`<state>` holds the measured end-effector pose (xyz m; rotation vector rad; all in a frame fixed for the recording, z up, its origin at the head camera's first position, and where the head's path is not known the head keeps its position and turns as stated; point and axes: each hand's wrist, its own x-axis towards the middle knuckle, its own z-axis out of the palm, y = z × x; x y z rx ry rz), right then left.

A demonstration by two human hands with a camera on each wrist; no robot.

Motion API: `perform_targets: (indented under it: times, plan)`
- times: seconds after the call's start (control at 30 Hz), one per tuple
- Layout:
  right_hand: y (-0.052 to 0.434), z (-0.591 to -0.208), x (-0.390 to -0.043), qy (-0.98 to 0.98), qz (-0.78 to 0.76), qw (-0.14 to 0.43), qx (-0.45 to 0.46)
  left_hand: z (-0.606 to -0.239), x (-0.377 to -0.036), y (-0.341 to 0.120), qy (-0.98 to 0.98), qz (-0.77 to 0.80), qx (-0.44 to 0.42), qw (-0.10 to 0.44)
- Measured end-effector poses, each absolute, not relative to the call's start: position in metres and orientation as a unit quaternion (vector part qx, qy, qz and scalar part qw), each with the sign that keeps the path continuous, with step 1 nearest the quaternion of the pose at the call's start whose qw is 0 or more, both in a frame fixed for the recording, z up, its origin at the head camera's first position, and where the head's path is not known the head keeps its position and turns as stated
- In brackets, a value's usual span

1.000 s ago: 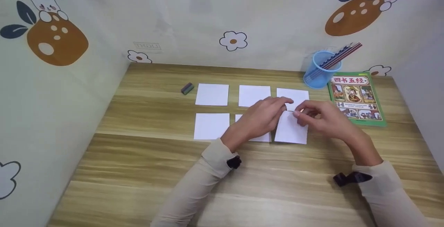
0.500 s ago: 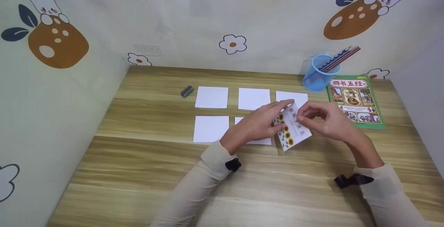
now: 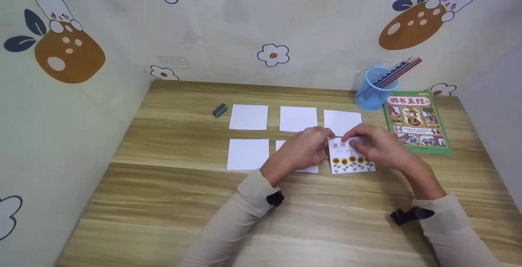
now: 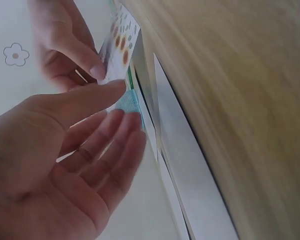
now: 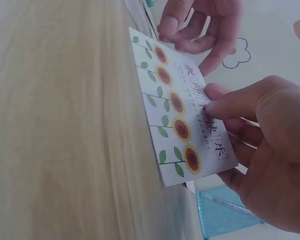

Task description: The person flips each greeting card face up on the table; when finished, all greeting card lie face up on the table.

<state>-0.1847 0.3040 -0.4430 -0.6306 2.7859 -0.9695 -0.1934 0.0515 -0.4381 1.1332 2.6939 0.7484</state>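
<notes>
Turned face up since a moment ago, the sunflower card (image 3: 351,160) now lies nearly flat at the right end of the near row of white cards (image 3: 248,154) on the desk (image 3: 163,201), right hand (image 3: 377,146) pinching its top edge, left hand (image 3: 304,149) touching its left edge.

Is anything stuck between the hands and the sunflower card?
No. Both hands already touch the sunflower card: the right hand pinches its top edge, and the left hand touches its left side. Nothing lies between.
</notes>
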Motion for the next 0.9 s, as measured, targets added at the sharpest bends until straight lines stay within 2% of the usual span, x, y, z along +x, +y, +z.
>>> perform_targets:
  times: [0.33,0.67,0.9]
  plan:
    - [0.3,-0.451,-0.183,0.932,-0.252,0.092,-0.242,-0.442,-0.187,0.05,0.888,0.159,0.423,0.089]
    - [0.293,-0.451,-0.178,0.952,-0.194,0.094,-0.219,-0.445,-0.194,0.038,0.873,0.168,0.451,0.081]
    - [0.292,-0.45,-0.178,0.952,-0.2,0.095,-0.21,-0.443,-0.195,0.016,0.876,0.191,0.434,0.092]
